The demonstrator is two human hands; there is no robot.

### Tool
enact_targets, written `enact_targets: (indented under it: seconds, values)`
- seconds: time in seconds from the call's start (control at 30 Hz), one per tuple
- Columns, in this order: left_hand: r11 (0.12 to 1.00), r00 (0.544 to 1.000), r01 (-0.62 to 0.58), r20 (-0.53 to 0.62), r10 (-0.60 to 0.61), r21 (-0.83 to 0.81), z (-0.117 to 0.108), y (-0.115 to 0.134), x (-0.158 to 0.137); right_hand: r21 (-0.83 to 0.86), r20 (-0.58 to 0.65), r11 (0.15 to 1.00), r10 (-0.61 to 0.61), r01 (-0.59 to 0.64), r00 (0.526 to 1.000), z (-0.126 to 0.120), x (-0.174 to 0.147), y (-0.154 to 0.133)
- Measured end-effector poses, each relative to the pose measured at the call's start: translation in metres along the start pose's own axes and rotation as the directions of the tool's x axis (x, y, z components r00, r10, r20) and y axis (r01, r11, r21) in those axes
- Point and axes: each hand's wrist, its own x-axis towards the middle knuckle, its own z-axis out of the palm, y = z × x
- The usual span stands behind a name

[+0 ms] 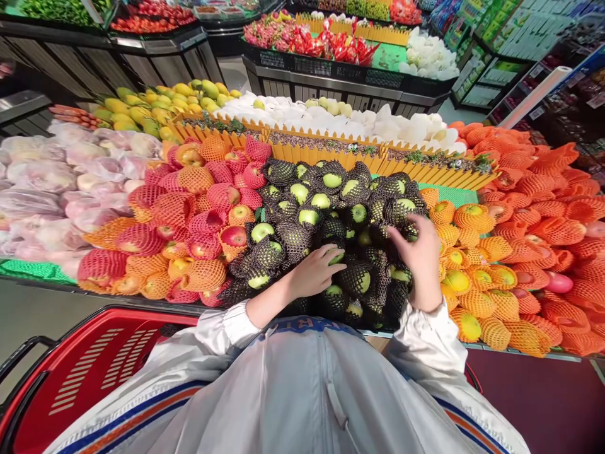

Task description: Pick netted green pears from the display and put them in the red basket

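Green apples (308, 217) in black foam nets fill the middle of the fruit stand. My left hand (317, 272) lies over the front ones, fingers stretched out, against a green apple (336, 256) that shows between them. On the right side of the same pile, my right hand (423, 255) is raised with thumb and fingers apart. Just beyond its fingers is a netted green apple (406, 205); whether they touch it I cannot tell. Neither hand has a fruit lifted in it.
Red apples (234, 236) in pink and orange nets lie left of the pile, yellow-netted fruit (456, 280) right. A low yellow fence (326, 153) runs behind. At lower left stands a red shopping basket (89, 372). Another produce stand (340, 82) is farther back.
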Motion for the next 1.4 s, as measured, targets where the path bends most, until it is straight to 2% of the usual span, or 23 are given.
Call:
enact_targets:
  seconds: [0.03,0.07,0.13,0.23,0.33,0.53,0.67,0.7,0.77,0.83,0.87,0.9,0.97,1.1,1.17,1.27,1.33,1.4]
  values:
    - [1.0,1.0,-0.008,-0.002,0.008,0.001,0.0,0.001,0.0,-0.074,-0.124,0.991,0.098,-0.108,0.987,0.002,0.016,0.002]
    - [1.0,1.0,-0.013,-0.004,0.013,0.002,0.0,0.002,0.0,-0.138,-0.163,0.969,0.181,-0.204,0.97,0.005,0.031,0.004]
    - [1.0,1.0,-0.018,-0.013,0.018,0.004,-0.001,0.004,-0.001,-0.238,-0.091,0.918,0.304,-0.317,0.948,0.016,0.057,0.009]
    - [1.0,0.999,-0.019,-0.042,0.019,-0.005,-0.004,0.002,-0.006,-0.356,0.007,0.87,0.367,-0.34,0.93,0.03,0.08,0.01]
    - [0.999,0.996,0.022,-0.083,-0.024,-0.026,-0.009,-0.003,-0.014,-0.413,-0.019,0.831,0.403,-0.374,0.915,0.036,0.088,-0.001]
    - [0.996,0.981,0.073,-0.175,-0.079,-0.045,-0.015,-0.014,-0.025,-0.505,0.034,0.763,0.486,-0.404,0.873,0.049,0.098,-0.021]
    - [0.994,0.976,0.093,-0.193,-0.103,-0.056,-0.016,-0.016,-0.031,-0.49,0.082,0.759,0.53,-0.429,0.844,0.043,0.105,-0.023]
    - [0.993,0.976,0.098,-0.191,-0.108,-0.065,-0.016,-0.016,-0.032,-0.475,0.073,0.773,0.511,-0.421,0.857,0.04,0.105,-0.027]
    - [0.992,0.975,0.098,-0.19,-0.112,-0.08,-0.016,-0.017,-0.034,-0.439,0.042,0.829,0.404,-0.346,0.914,0.037,0.105,-0.041]
    - [0.992,0.975,0.092,-0.196,-0.107,-0.084,-0.017,-0.017,-0.033,-0.381,0.088,0.911,0.204,-0.156,0.975,0.043,0.104,-0.062]
    - [0.993,0.975,0.087,-0.2,-0.102,-0.081,-0.018,-0.017,-0.032,-0.334,0.143,0.942,0.083,-0.031,0.986,0.05,0.104,-0.073]
    - [0.994,0.974,0.083,-0.205,-0.097,-0.076,-0.019,-0.016,-0.03,-0.276,0.202,0.956,-0.04,0.096,0.979,0.06,0.104,-0.083]
    - [0.995,0.974,0.073,-0.21,-0.085,-0.062,-0.022,-0.014,-0.027,-0.166,0.273,0.941,-0.244,0.295,0.931,0.086,0.104,-0.101]
    - [0.997,0.976,0.066,-0.202,-0.075,-0.051,-0.025,-0.011,-0.03,-0.083,0.235,0.863,-0.468,0.498,0.852,0.146,0.106,-0.117]
    - [0.995,0.976,0.088,-0.197,-0.096,-0.051,-0.024,-0.013,-0.039,-0.048,0.266,0.831,-0.524,0.554,0.809,0.168,0.108,-0.12]
    - [0.988,0.97,0.139,-0.193,-0.15,-0.07,-0.021,-0.02,-0.054,-0.003,0.344,0.851,-0.492,0.525,0.799,0.178,0.113,-0.127]
    - [0.982,0.965,0.166,-0.188,-0.181,-0.093,-0.02,-0.024,-0.062,0.037,0.441,0.879,-0.441,0.476,0.782,0.168,0.118,-0.132]
    - [0.978,0.963,0.181,-0.184,-0.199,-0.108,-0.019,-0.025,-0.068,0.059,0.539,0.891,-0.408,0.451,0.736,0.145,0.123,-0.132]
